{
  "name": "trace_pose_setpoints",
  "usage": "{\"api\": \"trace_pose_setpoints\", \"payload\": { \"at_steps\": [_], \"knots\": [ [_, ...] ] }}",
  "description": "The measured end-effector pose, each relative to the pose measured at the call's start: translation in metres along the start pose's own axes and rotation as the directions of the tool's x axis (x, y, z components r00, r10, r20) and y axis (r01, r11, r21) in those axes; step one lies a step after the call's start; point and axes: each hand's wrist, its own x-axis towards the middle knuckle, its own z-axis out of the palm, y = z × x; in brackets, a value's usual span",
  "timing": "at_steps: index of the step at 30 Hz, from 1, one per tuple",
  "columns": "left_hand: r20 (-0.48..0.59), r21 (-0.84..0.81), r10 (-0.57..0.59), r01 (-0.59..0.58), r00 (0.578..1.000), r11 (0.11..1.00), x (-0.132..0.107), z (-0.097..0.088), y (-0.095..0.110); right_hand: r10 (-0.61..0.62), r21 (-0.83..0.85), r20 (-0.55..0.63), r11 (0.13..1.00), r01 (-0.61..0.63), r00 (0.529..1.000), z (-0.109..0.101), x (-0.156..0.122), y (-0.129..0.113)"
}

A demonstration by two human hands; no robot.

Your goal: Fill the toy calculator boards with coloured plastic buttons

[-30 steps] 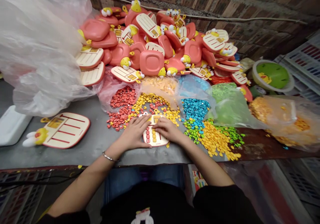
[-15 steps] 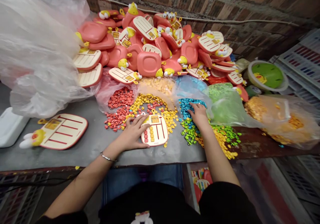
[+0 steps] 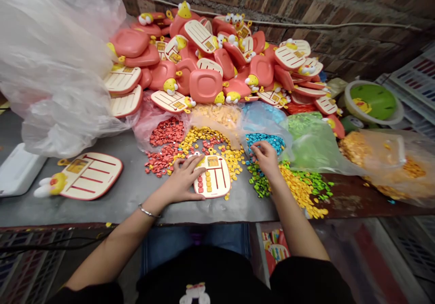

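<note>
My left hand point(image 3: 183, 179) grips the left side of a small cream toy board point(image 3: 220, 179), its fingers over the top and thumb along the near edge. Red lines divide the board's face. Red and yellow pieces sit in columns at its left; the other columns on the right are bare. My right hand point(image 3: 267, 158) is at the near edge of the blue pieces point(image 3: 267, 138), with thumb and forefinger pinched together. What lies between those fingertips is too small to make out. Green pieces point(image 3: 260, 184) lie below that hand.
Loose red pieces point(image 3: 166, 134) and yellow pieces point(image 3: 234, 161) surround the board. Another toy board point(image 3: 91, 177) lies at left. Behind is a heap of salmon-backed boards point(image 3: 205, 86) against a brick wall. Plastic bags of pieces, such as the green bag point(image 3: 312, 147), line the table.
My right hand has drawn slightly back from the blue pieces, and its spread fingers have come together in a pinch. The left hand still holds the board in place.
</note>
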Motion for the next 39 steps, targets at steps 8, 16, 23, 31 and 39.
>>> {"api": "trace_pose_setpoints", "payload": {
  "at_steps": [8, 16, 23, 31, 39],
  "knots": [
    [0.021, 0.011, -0.014, 0.014, 1.000, 1.000, 0.001, -0.002, 0.002, 0.304, 0.394, 0.458, 0.773, -0.497, 0.835, 0.050, -0.027, -0.026],
    [0.016, 0.006, -0.005, 0.005, 1.000, 1.000, 0.000, -0.001, 0.001, -0.088, 0.061, 0.286, 0.995, 0.073, 0.954, 0.068, -0.020, -0.014],
    [-0.001, -0.004, -0.006, 0.006, 1.000, 1.000, 0.000, 0.000, 0.002, -0.398, -0.167, 0.322, 0.869, 0.466, 0.859, 0.075, -0.016, -0.012],
    [0.003, 0.005, -0.002, 0.002, 1.000, 1.000, -0.001, -0.001, 0.002, -0.479, -0.165, 0.374, 0.808, 0.566, 0.794, 0.070, -0.023, -0.010],
    [0.008, -0.018, -0.007, 0.007, 1.000, 1.000, 0.000, 0.000, 0.002, -0.452, -0.223, 0.438, 0.783, 0.581, 0.777, 0.062, -0.013, -0.015]
  ]
}}
